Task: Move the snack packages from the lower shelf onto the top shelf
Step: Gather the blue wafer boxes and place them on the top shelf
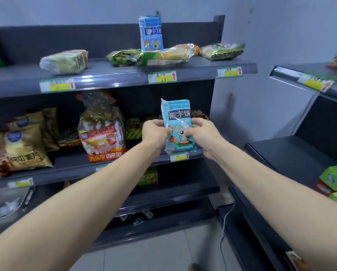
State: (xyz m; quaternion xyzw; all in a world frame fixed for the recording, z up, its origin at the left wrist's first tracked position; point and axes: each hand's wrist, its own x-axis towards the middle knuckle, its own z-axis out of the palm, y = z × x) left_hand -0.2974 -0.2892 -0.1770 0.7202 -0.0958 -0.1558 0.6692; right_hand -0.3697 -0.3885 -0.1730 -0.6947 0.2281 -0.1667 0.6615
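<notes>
Sitting far left on the lower shelf: yellow chip bags, leaning upright, several deep. Above them on the top shelf, a clear-wrapped green packet lies flat.

Next right on the lower shelf: tall red-and-clear bread bag, upright, base at the shelf lip. Small yellow-green packs stand to its right, partly hidden by the left hand.

That left hand has its fingers curled and its thumb on the front, pinching the left edge of the blue bear biscuit pack. The pack is upright, slightly tilted, in front of the lower shelf's right end and well below the top shelf. Its bottom edge is level with the shelf lip; cannot tell if it touches. On the other side, the right hand has its fingers curled round the pack's right edge, thumb on the printed face. Both grip at about mid-height.

Top shelf, above the hands: a second blue bear pack stands upright near the back panel. A long green-and-orange pack lies flat in front of it, touching a crumpled green pack on its left. Further right, near the shelf end, a green-yellow pack lies flat, apart from the others. Price tags with red arrows sit on the front rail.

Far right: a second dark shelf unit, with green boxes stacked at the frame edge.
</notes>
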